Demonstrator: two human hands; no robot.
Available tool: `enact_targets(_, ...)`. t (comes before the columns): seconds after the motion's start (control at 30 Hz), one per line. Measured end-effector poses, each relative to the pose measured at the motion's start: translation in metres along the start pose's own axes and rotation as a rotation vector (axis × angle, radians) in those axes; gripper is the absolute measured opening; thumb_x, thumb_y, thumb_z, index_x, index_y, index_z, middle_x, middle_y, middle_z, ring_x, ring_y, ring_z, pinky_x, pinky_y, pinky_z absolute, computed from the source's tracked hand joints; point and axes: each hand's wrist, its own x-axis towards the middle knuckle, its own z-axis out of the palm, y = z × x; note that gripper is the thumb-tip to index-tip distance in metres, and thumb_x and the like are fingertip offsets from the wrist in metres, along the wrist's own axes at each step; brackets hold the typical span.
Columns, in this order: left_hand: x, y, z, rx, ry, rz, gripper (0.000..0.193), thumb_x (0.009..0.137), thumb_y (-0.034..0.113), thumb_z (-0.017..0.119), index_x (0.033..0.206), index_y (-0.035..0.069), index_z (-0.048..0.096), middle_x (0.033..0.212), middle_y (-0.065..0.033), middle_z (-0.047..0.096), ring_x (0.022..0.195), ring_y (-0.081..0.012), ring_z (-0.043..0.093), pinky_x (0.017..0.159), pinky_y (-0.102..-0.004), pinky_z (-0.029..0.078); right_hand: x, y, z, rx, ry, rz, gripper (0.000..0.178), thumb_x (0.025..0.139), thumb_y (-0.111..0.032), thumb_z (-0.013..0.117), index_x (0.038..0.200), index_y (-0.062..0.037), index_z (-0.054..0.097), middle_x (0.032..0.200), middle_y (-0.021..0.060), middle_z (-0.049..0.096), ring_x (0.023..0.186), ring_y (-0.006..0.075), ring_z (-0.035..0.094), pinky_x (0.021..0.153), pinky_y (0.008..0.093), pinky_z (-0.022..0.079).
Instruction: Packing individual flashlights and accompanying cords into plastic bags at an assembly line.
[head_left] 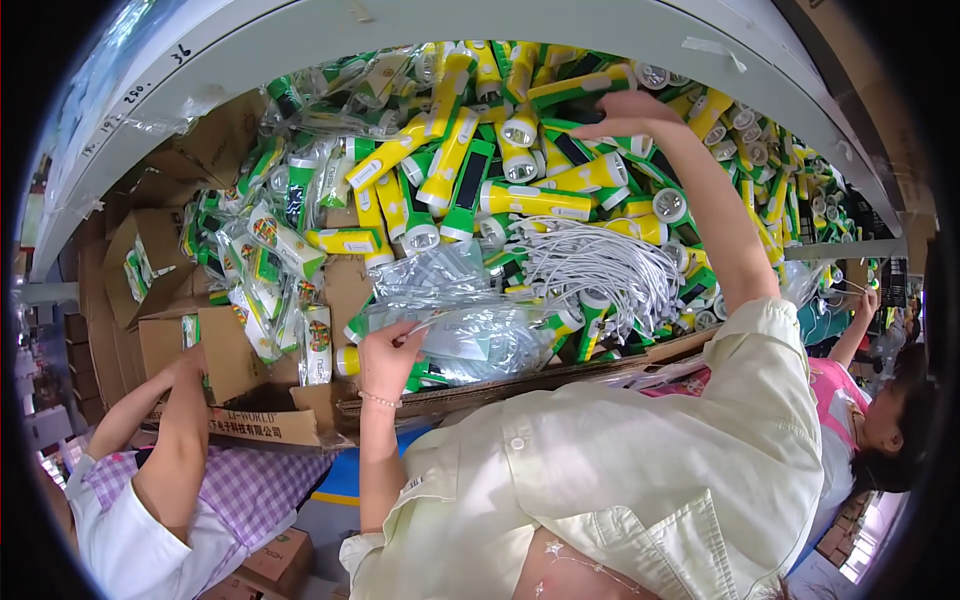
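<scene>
My left hand (pixel 388 358) is closed in a pinch on the edge of a clear plastic bag (pixel 470 345), at the near side of the pile. The bag lies crumpled with other clear bags (pixel 430 270) beside and behind it. Farther off to the right, my right hand (pixel 632 115) reaches over a heap of yellow, green and white flashlights (pixel 455 155). Its fingers stretch apart just above a flashlight (pixel 575 148), and nothing shows between them. Whether they touch it I cannot tell. Between my arms lies a bundle of white cables (pixel 595 265).
Bagged flashlights (pixel 285 250) pile up at the left beside open cardboard boxes (pixel 150 255). A curved-looking grey shelf beam (pixel 400 22) crosses the far side. One co-worker's arms (pixel 175 400) are at the lower left; another co-worker (pixel 850 400) is at the right.
</scene>
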Motion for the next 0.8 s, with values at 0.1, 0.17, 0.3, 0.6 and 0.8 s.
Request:
enact_targets(0.1, -0.004, 0.009, -0.001, 0.007, 0.058, -0.03, 0.02, 0.079, 0.016, 0.069, 0.086, -0.003, 0.068, 0.057, -0.0047, 0.061, 0.046, -0.008, 0.056, 0.044, -0.0207, 0.042, -0.01, -0.001, 0.028, -0.093, 0.085, -0.023, 0.073, 0.069, -0.07, 0.056, 0.11, -0.0096, 0.062, 0.109, 0.0149, 0.06, 0.101, 0.0276, 0.058, 0.084, 0.0365, 0.046)
enact_targets(0.17, -0.006, 0.014, -0.001, 0.079, 0.115, 0.016, 0.023, 0.08, 0.021, 0.068, 0.08, -0.002, 0.069, 0.05, -0.004, 0.057, 0.043, -0.0075, 0.053, 0.042, -0.0226, 0.039, -0.025, 0.003, 0.055, -0.07, 0.404, -0.112, 0.06, 0.073, -0.055, 0.064, 0.11, -0.0075, 0.059, 0.097, 0.0153, 0.061, 0.097, 0.0305, 0.057, 0.083, 0.0386, 0.047)
enact_targets(0.3, 0.001, 0.012, 0.0, 0.216, 0.153, 0.138, 0.031, 0.08, 0.027, 0.067, 0.068, -0.001, 0.067, 0.043, -0.0047, 0.051, 0.04, -0.0093, 0.051, 0.042, -0.0267, 0.037, -0.065, -0.007, 0.049, 0.006, 0.486, -0.148, 0.044, 0.072, -0.031, 0.073, 0.107, -0.0087, 0.058, 0.088, 0.0112, 0.061, 0.087, 0.0271, 0.06, 0.073, 0.0377, 0.048)
enact_targets(0.6, -0.007, 0.039, 0.015, 0.24, 0.211, 0.223, 0.024, 0.08, 0.022, 0.065, 0.075, -0.002, 0.064, 0.057, -0.0199, 0.052, 0.048, -0.0335, 0.051, 0.047, -0.0367, 0.039, -0.161, -0.141, 0.111, 0.846, 0.499, -0.759, 0.037, 0.075, -0.022, 0.068, 0.11, -0.0147, 0.056, 0.093, 0.0084, 0.066, 0.081, 0.0272, 0.064, 0.067, 0.0354, 0.051)
enact_targets(0.8, -0.014, 0.019, 0.021, 0.069, 0.097, 0.293, 0.019, 0.083, 0.01, 0.06, 0.098, 0.0, 0.066, 0.06, -0.0113, 0.056, 0.049, -0.0134, 0.05, 0.047, -0.0269, 0.039, -0.153, -0.176, 0.147, 0.543, 0.504, -0.77, 0.053, 0.07, -0.014, 0.068, 0.119, -0.0122, 0.049, 0.098, 0.0055, 0.064, 0.077, 0.025, 0.064, 0.059, 0.0369, 0.052)
